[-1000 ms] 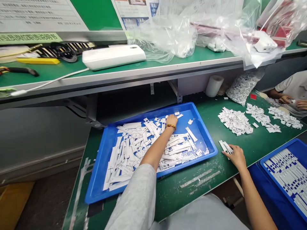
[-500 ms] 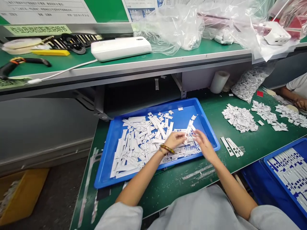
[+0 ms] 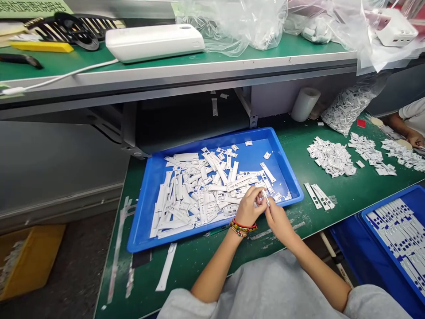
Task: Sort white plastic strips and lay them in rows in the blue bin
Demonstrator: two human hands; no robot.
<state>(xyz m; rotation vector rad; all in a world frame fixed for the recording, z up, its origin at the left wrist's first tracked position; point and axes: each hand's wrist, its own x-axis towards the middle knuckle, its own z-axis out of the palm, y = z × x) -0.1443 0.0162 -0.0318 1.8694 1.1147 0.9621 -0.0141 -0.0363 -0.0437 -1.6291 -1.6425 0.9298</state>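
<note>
Over the lower right edge of the blue tray [image 3: 212, 138], my left hand [image 3: 251, 206] and my right hand [image 3: 277, 220] meet. Both are closed, with their fingertips together on a small white piece [image 3: 265, 196], mostly covered by the fingers. A bracelet circles my left wrist. Inside the tray lies a heap of white plastic strips [image 3: 189, 195], with long and short pieces mixed. Some longer strips [image 3: 267, 172] lie just beyond my fingertips, and tiny white bits are scattered at the tray's right corner.
Small white parts [image 3: 330, 157] are piled right of the tray, near several long strips [image 3: 318, 196]. A second blue tray [image 3: 368, 213] holds rows of strips. A filled plastic bag [image 3: 348, 108] stands behind. One strip [image 3: 167, 267] lies in front. A co-worker's hand [image 3: 415, 138] is far right.
My hands have moved down toward me and come together on a small piece. The long strip held up before is no longer raised. The view has shifted, showing a strip in front of the tray.
</note>
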